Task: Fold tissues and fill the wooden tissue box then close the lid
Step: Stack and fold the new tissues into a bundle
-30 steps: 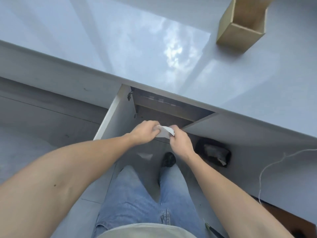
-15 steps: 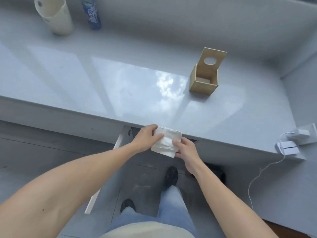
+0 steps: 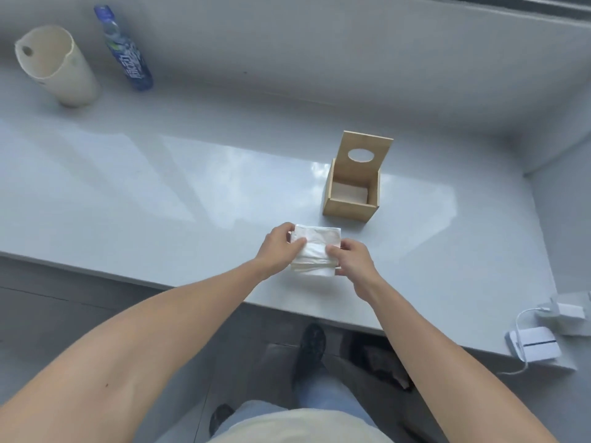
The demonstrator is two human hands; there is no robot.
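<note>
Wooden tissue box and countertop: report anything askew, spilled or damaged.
Nothing stands out. The wooden tissue box stands upright with its lid open, as the task needs. Both hands, left hand and right hand, hold the tissue stack over the countertop.

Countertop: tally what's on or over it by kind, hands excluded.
Tissue pack: 1
Wooden box: 1
Bottle: 1
Cream tube: 1
White chargers: 2
Total: 6

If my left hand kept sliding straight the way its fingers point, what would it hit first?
The left hand points rightward across the tissue pack, so it would probably meet the right hand gripping the pack's other side.
</note>
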